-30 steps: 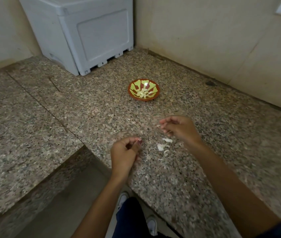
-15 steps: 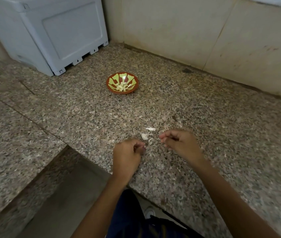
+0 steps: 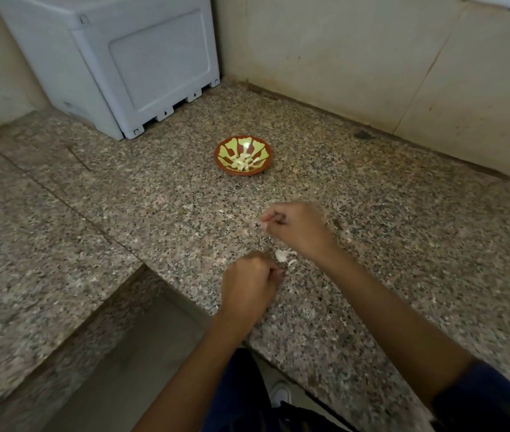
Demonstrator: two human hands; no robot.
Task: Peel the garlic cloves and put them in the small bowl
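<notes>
A small red-brown bowl (image 3: 260,144) with a green pattern stands on the granite counter and holds several peeled garlic cloves (image 3: 242,163). My left hand (image 3: 247,286) is near the counter's front edge, its fingers curled around a small reddish garlic clove (image 3: 279,272) that mostly stays hidden. My right hand (image 3: 299,229) is a little farther in, blurred, with fingertips pinched on a small white garlic piece (image 3: 264,226); I cannot tell whether it is skin or clove. Loose white garlic pieces (image 3: 283,255) lie on the counter between both hands.
A grey-blue plastic box (image 3: 129,63) stands in the back left corner. Beige tiled walls (image 3: 372,57) close off the back and right. The counter (image 3: 154,198) steps down into a gap (image 3: 129,353) at the lower left, beside my legs.
My right hand has lifted away from my left hand and moved toward the bowl. My left hand has stayed shut near the loose pieces. The camera view has shifted.
</notes>
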